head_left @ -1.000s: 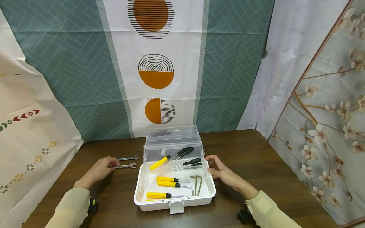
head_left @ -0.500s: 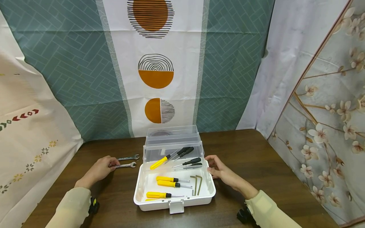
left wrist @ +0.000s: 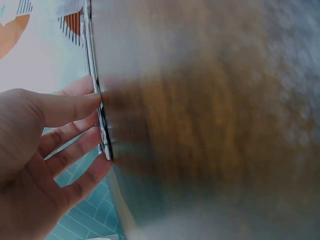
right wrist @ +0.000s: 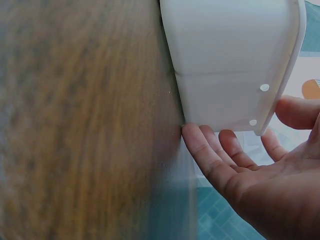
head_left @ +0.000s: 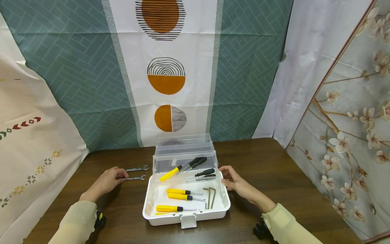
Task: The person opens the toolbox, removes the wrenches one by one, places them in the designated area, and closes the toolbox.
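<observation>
My left hand (head_left: 106, 182) is on the left of the table and pinches the near end of a silver wrench (head_left: 136, 178) between thumb and fingertips. The wrench's open jaw points right. A second wrench (head_left: 137, 168) lies just beyond it. In the left wrist view, the held wrench (left wrist: 104, 131) shows edge-on along the tabletop. At the right rear corner of a white toolbox (head_left: 226, 203), my right hand (head_left: 236, 183) touches the box. The right wrist view has the thumb at the rim of the toolbox (right wrist: 215, 65) and extended fingertips by the lower wall.
The clear lid (head_left: 184, 149) stands raised at the back. Inside the toolbox are several yellow screwdrivers (head_left: 170, 208), several black screwdrivers (head_left: 204, 173) and hex keys (head_left: 213, 198). A white latch (head_left: 188, 222) hangs in front. Patterned cloth (head_left: 122, 84) rises behind the brown table (head_left: 253, 159).
The pinched wrench has turned slightly about its length, with its head dipping a little. The toolbox and right hand have stayed in place.
</observation>
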A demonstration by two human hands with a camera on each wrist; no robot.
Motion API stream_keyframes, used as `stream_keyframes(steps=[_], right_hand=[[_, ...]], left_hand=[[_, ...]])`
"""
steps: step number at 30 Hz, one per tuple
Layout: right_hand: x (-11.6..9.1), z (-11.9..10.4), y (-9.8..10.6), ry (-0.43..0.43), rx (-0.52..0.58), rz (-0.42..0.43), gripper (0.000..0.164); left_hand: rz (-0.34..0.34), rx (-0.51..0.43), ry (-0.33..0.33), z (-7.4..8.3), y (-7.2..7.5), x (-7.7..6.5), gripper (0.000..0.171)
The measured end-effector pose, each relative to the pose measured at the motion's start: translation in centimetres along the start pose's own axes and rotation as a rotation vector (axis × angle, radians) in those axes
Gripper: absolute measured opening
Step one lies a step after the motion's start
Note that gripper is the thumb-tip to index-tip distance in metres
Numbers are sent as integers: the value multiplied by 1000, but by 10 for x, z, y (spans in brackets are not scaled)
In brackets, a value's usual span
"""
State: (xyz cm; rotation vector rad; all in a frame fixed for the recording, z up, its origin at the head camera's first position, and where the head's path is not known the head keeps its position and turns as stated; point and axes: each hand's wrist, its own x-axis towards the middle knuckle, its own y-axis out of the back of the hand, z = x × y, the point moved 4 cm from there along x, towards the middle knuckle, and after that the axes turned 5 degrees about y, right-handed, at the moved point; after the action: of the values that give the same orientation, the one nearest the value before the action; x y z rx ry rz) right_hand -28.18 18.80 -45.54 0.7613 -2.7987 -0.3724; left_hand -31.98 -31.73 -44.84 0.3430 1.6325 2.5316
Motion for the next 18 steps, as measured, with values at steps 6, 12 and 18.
stream_keyframes(steps=[6, 12, 18], right_hand=[[-1, -1, -1, 4, -3, -3, 45], [-1, -1, -1, -3, -3, 3, 45], [-2, -3, 0, 4, -3, 0, 45]], left_hand=[[15, 3, -13, 2, 1, 0, 16], [31, 11, 14, 4, 2, 1, 16], [59, -23, 9, 13, 1, 6, 13]])
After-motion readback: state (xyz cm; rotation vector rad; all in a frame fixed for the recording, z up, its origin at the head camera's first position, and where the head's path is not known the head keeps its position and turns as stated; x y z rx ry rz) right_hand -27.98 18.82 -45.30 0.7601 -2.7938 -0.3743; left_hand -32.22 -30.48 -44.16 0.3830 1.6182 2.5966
